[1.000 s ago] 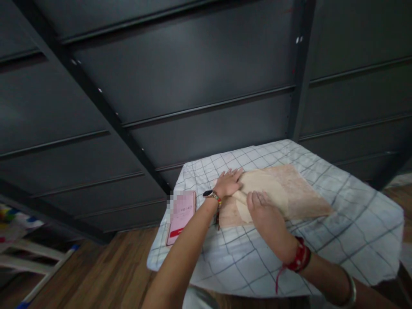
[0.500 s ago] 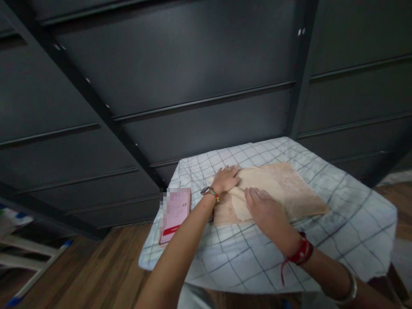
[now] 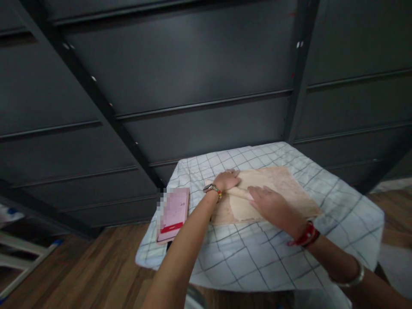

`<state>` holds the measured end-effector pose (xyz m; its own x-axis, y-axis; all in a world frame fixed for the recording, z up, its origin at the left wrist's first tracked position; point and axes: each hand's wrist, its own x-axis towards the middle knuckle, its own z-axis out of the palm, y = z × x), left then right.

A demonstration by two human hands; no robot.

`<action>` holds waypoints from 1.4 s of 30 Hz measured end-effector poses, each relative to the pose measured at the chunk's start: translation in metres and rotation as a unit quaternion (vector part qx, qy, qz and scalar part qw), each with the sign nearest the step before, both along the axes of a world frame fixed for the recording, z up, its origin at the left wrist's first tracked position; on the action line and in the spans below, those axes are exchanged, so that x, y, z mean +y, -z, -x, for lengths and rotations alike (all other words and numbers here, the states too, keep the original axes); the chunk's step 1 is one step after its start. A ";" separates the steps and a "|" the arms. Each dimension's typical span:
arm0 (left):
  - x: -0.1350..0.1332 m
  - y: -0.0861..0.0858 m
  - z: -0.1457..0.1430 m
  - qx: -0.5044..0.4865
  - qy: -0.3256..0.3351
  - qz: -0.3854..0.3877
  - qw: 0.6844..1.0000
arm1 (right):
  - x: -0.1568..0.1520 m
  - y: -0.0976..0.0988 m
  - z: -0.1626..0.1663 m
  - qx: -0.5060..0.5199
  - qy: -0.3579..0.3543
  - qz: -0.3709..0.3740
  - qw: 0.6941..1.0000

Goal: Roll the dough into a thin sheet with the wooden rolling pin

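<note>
A thin pale dough sheet (image 3: 244, 208) lies on a tan board (image 3: 286, 189) on a table covered with a checked cloth (image 3: 231, 253). A slim rolling pin (image 3: 238, 193) lies across the sheet. My left hand (image 3: 227, 180), with a watch on the wrist, lies flat on the pin's left end. My right hand (image 3: 270, 204), with red thread at the wrist, lies flat on the pin's right part, fingers stretched out.
A pink phone (image 3: 174, 211) lies on the cloth's left edge, beside my left forearm. Dark metal panels (image 3: 199, 86) rise right behind the table. Wooden floor (image 3: 96, 266) shows on the left, with a white frame (image 3: 19, 257) at the far left.
My right hand has slid a little forward and to the right over the sheet, and the pin now shows between my hands. The left hand has barely moved. The view shifted slightly.
</note>
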<state>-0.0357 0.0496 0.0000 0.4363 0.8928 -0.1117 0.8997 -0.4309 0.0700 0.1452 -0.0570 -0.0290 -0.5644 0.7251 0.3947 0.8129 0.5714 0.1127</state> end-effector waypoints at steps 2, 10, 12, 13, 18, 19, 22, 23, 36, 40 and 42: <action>-0.007 0.001 0.004 0.005 0.019 -0.005 1.000 | -0.010 0.004 0.004 0.006 0.009 -0.030 1.000; -0.044 0.004 0.019 -0.029 0.060 -0.052 0.996 | 0.029 0.004 -0.011 0.008 -0.042 0.021 0.999; -0.050 0.004 0.023 -0.041 0.062 -0.071 0.995 | 0.042 -0.001 -0.014 -0.006 -0.050 0.056 0.997; -0.051 0.005 0.025 -0.044 0.061 -0.082 0.994 | 0.048 -0.004 -0.015 -0.011 -0.049 0.079 0.996; -0.042 0.003 0.034 -0.029 0.020 -0.136 0.990 | 0.068 -0.020 -0.010 -0.017 -0.033 0.175 0.984; -0.038 0.002 0.035 -0.025 0.013 -0.138 0.990 | 0.072 -0.022 -0.009 -0.019 -0.031 0.187 0.982; -0.024 0.002 0.037 -0.020 0.002 -0.137 0.990 | 0.086 -0.025 -0.006 -0.025 -0.012 0.204 0.979; -0.019 0.003 0.037 -0.020 -0.004 -0.137 0.990 | 0.092 -0.026 -0.005 -0.027 -0.003 0.207 0.978; 0.033 0.008 0.038 -0.035 -0.044 -0.069 0.996 | 0.141 -0.019 -0.003 -0.038 0.017 0.186 0.982; 0.031 0.009 0.041 -0.051 -0.019 0.005 0.999 | 0.125 -0.017 -0.004 -0.043 0.003 0.215 0.976; 0.027 0.009 0.042 -0.036 -0.021 0.020 0.999 | 0.116 -0.019 -0.003 -0.027 0.011 0.228 0.973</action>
<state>-0.0774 0.0763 -0.0089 0.4060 0.9063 -0.1176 0.9092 -0.3876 0.1522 0.1484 0.0594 -0.0104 -0.5587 0.8294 -0.0016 0.8249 0.5554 -0.1053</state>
